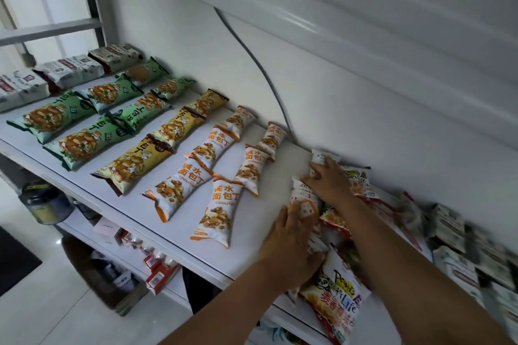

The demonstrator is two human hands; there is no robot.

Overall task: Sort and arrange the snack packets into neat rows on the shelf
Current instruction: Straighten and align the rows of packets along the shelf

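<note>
I see the sorted rows laid out along the white shelf (283, 159): grey-white packets (70, 70) at the far left, then green packets (53, 117), yellow packets (126, 168), and orange-and-white packets (215, 213) nearest the hands. A grey cable (252, 56) runs down the back wall. On the right an unsorted pile of snack packets (336, 305) crowds the shelf, and both forearms reach across it. Red boxes (157, 274) sit beneath the shelf. The left hand (288, 238) lies over a white spotted packet (305, 199) at the pile's left edge, fingers fairly straight, pressing rather than gripping. The right hand (329, 180) rests nearer the wall, fingers spread flat on a small white packet (322, 157).
</note>
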